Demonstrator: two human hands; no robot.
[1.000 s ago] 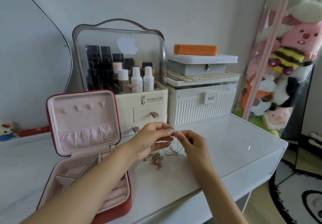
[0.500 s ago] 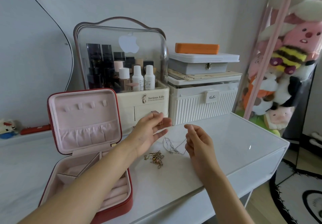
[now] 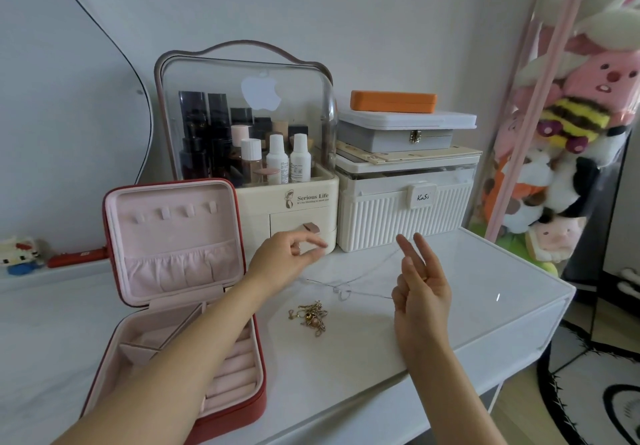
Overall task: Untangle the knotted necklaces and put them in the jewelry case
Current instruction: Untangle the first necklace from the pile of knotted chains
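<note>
At lower left one red jewelry case [image 3: 239, 406] lies open; mid-frame, one tangled gold necklace [image 3: 310, 316] rests on the white table [image 3: 363, 358]. Above it, one thin silver chain [image 3: 349, 287] stretches between two hands: left hand [image 3: 289, 259] pinches one end, right hand [image 3: 420, 287] the other, two fingers extended.

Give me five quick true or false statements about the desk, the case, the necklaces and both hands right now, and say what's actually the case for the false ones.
1. The jewelry case stands open. True.
2. The gold necklace lies inside the case. False: it lies bunched on the desk, right of the case.
3. A thin silver chain stretches between the left hand and right hand. True.
4. An orange box tops the stack at the back. True.
5. The right hand presses flat on the desk. False: it is raised, two fingers pointing up.
</note>
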